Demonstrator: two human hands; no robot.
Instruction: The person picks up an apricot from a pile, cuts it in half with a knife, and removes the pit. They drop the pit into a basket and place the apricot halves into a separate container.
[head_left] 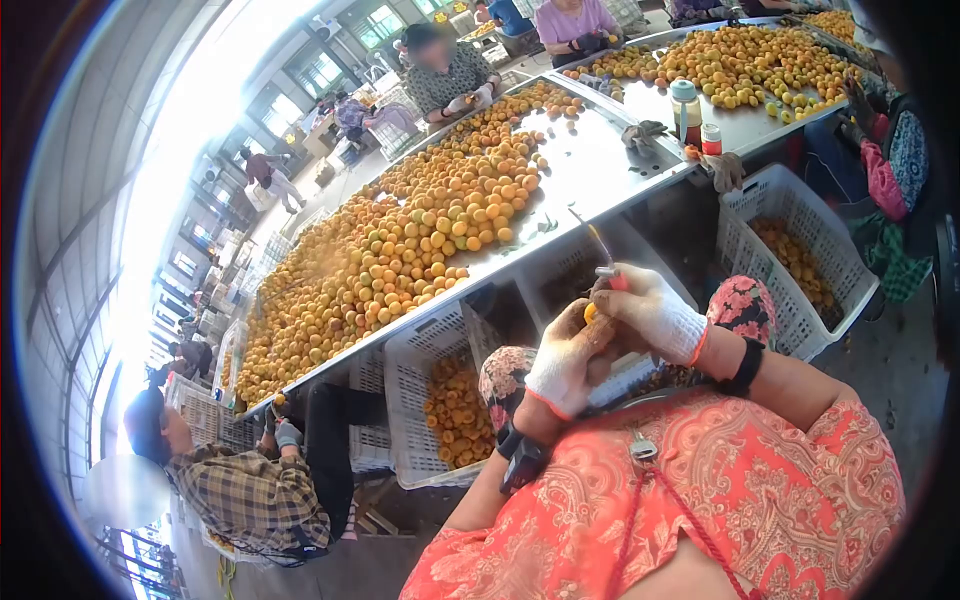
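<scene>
Orange fruit (590, 313) pinched beside a red-handled tool (620, 279)

Your left grip (562, 362), gloved, is closed on one small fruit, held over your lap at the near side of the desk (592, 180). Your right grip (652, 312) is clenched around the tool; its working tip is too small to make out. With both grips touching, the tool could skid off the fruit's rounded skin into your left glove if you push too hard; the stained gloves may also be slick, which could let the fruit slip down.

Just beyond, orange pieces fill part of the left crate (408, 425) and the right crate (808, 212); anything dropped between them could land on the floor. On the desk, the heap (470, 205) reaches the near edge at left, so a nudge could roll some off. Farther right stands an upright bottle (686, 115), which a careless reach might topple. A person (445, 85) works at the far edge.
</scene>
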